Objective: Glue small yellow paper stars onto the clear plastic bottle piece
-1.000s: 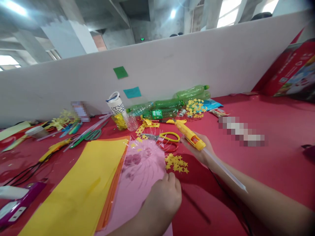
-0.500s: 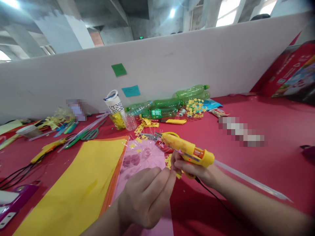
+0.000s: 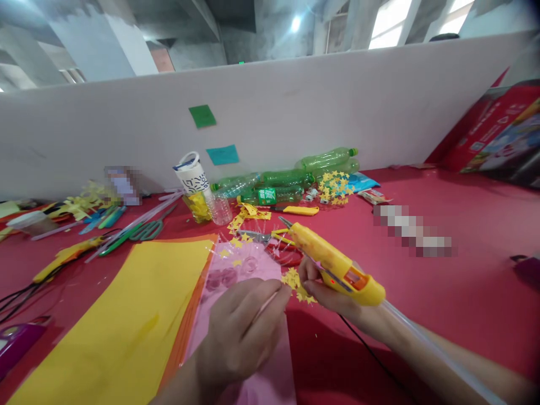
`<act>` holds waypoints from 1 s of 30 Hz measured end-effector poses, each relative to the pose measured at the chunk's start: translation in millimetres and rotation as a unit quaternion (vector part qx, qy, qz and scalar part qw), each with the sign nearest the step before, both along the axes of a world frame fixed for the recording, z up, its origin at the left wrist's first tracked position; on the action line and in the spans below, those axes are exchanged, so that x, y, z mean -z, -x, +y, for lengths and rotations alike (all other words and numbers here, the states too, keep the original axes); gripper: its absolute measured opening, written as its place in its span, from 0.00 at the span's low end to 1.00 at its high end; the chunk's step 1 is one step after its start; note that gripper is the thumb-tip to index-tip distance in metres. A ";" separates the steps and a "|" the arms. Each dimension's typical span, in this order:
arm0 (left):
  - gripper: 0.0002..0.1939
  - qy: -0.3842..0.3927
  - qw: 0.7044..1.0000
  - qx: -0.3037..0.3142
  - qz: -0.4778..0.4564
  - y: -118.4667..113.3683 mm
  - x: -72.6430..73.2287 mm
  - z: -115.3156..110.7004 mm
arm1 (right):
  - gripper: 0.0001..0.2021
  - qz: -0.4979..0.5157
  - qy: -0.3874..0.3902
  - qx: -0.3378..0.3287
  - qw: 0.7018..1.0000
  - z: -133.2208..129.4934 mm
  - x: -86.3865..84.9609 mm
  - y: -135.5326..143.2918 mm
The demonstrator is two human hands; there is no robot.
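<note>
My right hand [image 3: 327, 287] is wrapped round a yellow glue gun [image 3: 337, 264], its nozzle pointing up and to the left, a clear glue stick trailing from its rear. Over the pink sheet [image 3: 270, 253], my left hand [image 3: 248, 326] is closed with fingers pressed together; what they pinch, if anything, is too small to make out. The two hands are apart. Yellow paper stars [image 3: 297, 284] lie on the table between and beyond them. Red-handled scissors [image 3: 284, 253] rest behind the gun's nozzle.
Yellow sheets [image 3: 113, 309] cover the left front. Green scissors [image 3: 147, 230] and another glue gun [image 3: 67, 257] lie farther left. Green bottles [image 3: 287, 179], a patterned cup [image 3: 193, 177] and a yellow cutter [image 3: 300, 211] stand or lie near the white partition [image 3: 337, 101].
My hands have moved apart. The right hand with the glue gun has shifted right and its nozzle tilts up more; my left hand has moved slightly left. The view has shifted a little.
</note>
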State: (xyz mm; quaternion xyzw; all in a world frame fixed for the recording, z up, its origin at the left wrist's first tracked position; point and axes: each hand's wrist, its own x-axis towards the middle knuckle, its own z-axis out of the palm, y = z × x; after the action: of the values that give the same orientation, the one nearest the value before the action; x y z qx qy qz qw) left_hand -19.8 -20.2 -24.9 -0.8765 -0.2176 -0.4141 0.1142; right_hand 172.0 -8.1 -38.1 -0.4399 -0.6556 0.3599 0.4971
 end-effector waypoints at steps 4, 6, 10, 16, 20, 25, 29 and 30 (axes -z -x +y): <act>0.16 0.167 0.980 -0.005 -0.109 -9.3 -2.4 -8.5 | 0.07 -0.005 -0.036 0.011 0.999 -5.1 -0.3 -1.3; 0.13 0.237 0.965 -0.001 -0.113 -14.7 -3.7 -11.2 | 0.08 -0.051 -0.060 0.007 0.997 -8.0 0.2 -1.8; 0.09 0.324 0.936 0.013 -0.137 -20.7 -3.5 -11.7 | 0.07 -0.109 -0.100 0.016 0.989 -13.6 -3.8 -0.9; 0.08 0.399 0.902 0.042 -0.160 -18.8 -3.9 -10.8 | 0.06 -0.148 -0.127 -0.009 0.981 -17.1 -14.3 2.0; 0.09 0.447 0.884 0.017 -0.135 -18.2 -0.2 -9.2 | 0.05 -0.166 -0.156 -0.012 0.974 -17.1 -17.5 3.1; 0.09 0.412 0.896 0.021 -0.163 -10.6 -1.7 -5.1 | 0.04 -0.152 -0.201 -0.012 0.968 -14.2 -27.7 0.1; 0.08 0.375 0.898 -0.019 -0.227 3.0 -12.1 2.0 | 0.05 -0.139 -0.273 -0.042 0.951 -12.1 -34.6 -5.2; 0.09 0.369 0.897 -0.031 -0.241 5.7 -14.4 4.2 | 0.04 -0.144 -0.276 -0.050 0.949 -12.1 -35.1 -5.8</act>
State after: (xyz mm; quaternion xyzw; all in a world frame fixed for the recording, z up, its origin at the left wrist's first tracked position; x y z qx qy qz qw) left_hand -25.5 -16.0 -10.5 -0.7221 -0.4026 -0.4988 -0.2603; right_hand 177.8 -20.2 -3.0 -0.2994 -0.8153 0.1219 0.4804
